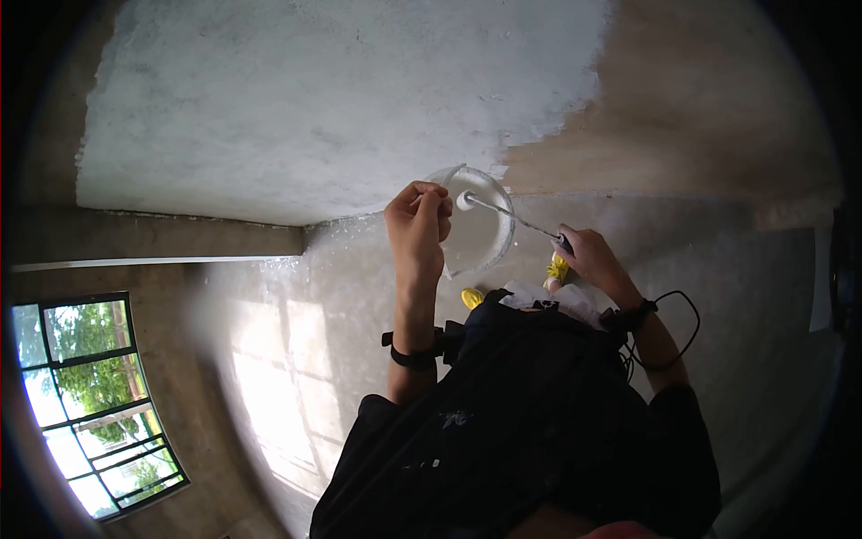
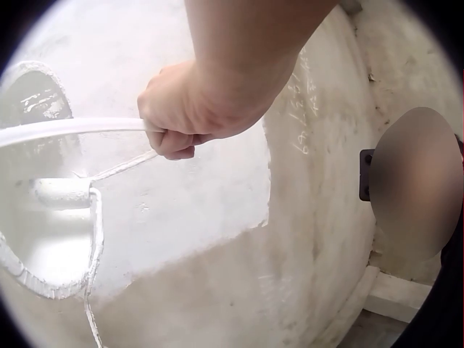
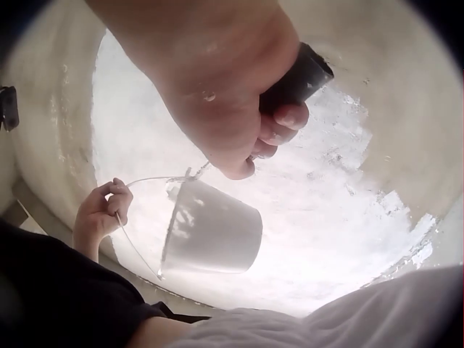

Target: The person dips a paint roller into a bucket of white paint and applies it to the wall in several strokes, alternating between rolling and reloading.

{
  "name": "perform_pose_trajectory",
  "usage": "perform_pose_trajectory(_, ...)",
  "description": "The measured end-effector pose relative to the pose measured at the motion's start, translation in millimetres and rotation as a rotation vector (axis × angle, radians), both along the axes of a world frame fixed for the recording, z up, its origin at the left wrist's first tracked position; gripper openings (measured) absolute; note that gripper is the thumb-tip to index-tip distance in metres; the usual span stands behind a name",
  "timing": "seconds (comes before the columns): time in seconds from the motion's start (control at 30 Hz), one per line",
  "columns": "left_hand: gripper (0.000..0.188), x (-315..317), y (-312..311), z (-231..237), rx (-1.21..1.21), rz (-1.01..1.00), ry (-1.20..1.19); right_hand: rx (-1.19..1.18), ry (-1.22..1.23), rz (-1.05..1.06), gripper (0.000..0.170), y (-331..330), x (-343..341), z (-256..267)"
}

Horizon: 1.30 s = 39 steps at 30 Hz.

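My left hand (image 1: 418, 232) grips the thin white handle (image 2: 80, 127) of a white paint bucket (image 3: 214, 228), and the bucket hangs below that fist. White paint coats the bucket's inner wall and rim (image 1: 505, 216). My right hand (image 1: 594, 259) holds a paint roller by its black grip (image 3: 299, 81). From the grip a paint-caked metal rod (image 1: 530, 225) runs to the short roller head (image 2: 64, 193), which lies inside the bucket's mouth, covered in white paint. In the head view the left fist overlaps part of the bucket.
Ahead stands a wall with a large white painted patch (image 1: 341, 99) and bare brownish plaster (image 1: 700, 108) beside it. White specks dot the grey floor (image 1: 359, 269). A window (image 1: 99, 395) is at the left. Yellow shoes (image 1: 471, 297) show below the bucket.
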<state>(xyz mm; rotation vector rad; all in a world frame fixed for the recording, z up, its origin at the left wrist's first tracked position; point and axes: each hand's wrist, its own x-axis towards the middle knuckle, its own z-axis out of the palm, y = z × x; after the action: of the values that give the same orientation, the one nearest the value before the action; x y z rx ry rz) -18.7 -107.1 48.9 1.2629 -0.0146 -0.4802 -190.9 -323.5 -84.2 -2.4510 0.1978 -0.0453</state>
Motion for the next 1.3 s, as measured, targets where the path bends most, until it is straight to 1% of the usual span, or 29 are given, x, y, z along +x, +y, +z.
perform_pose_trajectory(0.23,0.008,-1,-2,4,0.029,-0.001,0.011,-0.060,-0.013,0.000,0.023,2,0,6)
perform_pose_trajectory(0.33,0.008,2,-2,1,-0.006,-0.002,0.014,-0.044,0.016,-0.029,0.023,0,1,13)
perform_pose_trajectory(0.4,0.008,-2,0,7,-0.014,-0.005,-0.006,0.031,0.029,-0.037,0.022,3,-5,15)
perform_pose_trajectory(0.53,0.008,2,-2,-1,-0.017,0.006,0.005,-0.029,0.008,-0.035,0.021,3,0,18)
perform_pose_trajectory(0.6,0.008,2,1,6,-0.017,-0.006,-0.005,0.053,0.022,-0.041,0.021,8,-3,19)
perform_pose_trajectory(0.63,0.008,1,1,6,-0.014,-0.016,-0.008,0.053,0.023,-0.041,0.021,7,-2,21)
perform_pose_trajectory(0.7,0.008,3,-1,3,-0.021,-0.006,0.002,-0.035,0.062,-0.053,0.020,5,4,22)
perform_pose_trajectory(0.73,0.008,2,-2,2,-0.028,0.005,0.008,-0.035,0.061,-0.053,0.020,5,2,20)
perform_pose_trajectory(0.8,0.008,4,-1,3,-0.025,-0.002,-0.003,0.045,0.064,-0.077,0.020,7,3,15)
perform_pose_trajectory(0.83,0.008,-3,1,11,-0.022,-0.009,-0.010,0.043,0.064,-0.078,0.020,8,-3,24)
perform_pose_trajectory(0.9,0.008,-2,1,11,-0.025,-0.009,-0.018,-0.051,0.010,-0.057,0.020,8,-1,26)
perform_pose_trajectory(0.93,0.009,1,1,8,-0.028,-0.010,-0.027,-0.050,0.011,-0.058,0.020,9,0,20)
perform_pose_trajectory(1.0,0.009,2,2,8,-0.029,-0.012,-0.022,0.041,-0.032,-0.066,0.020,11,-2,12)
perform_pose_trajectory(1.03,0.009,2,2,7,-0.032,-0.014,-0.015,0.039,-0.034,-0.065,0.020,10,0,13)
perform_pose_trajectory(1.07,0.009,-6,4,16,-0.035,-0.015,-0.014,0.010,-0.016,-0.061,0.020,12,-7,25)
perform_pose_trajectory(1.13,0.009,-7,3,17,-0.015,-0.009,-0.028,-0.018,0.005,-0.056,0.019,13,-9,28)
perform_pose_trajectory(1.2,0.009,-5,3,11,-0.021,-0.009,-0.011,0.201,0.053,-0.084,0.019,13,-6,24)
perform_pose_trajectory(1.23,0.009,-4,4,10,-0.029,-0.013,0.006,0.201,0.052,-0.082,0.019,13,-4,23)
perform_pose_trajectory(1.3,0.009,-11,6,20,-0.035,-0.012,0.001,0.081,0.005,-0.049,0.019,16,-10,33)
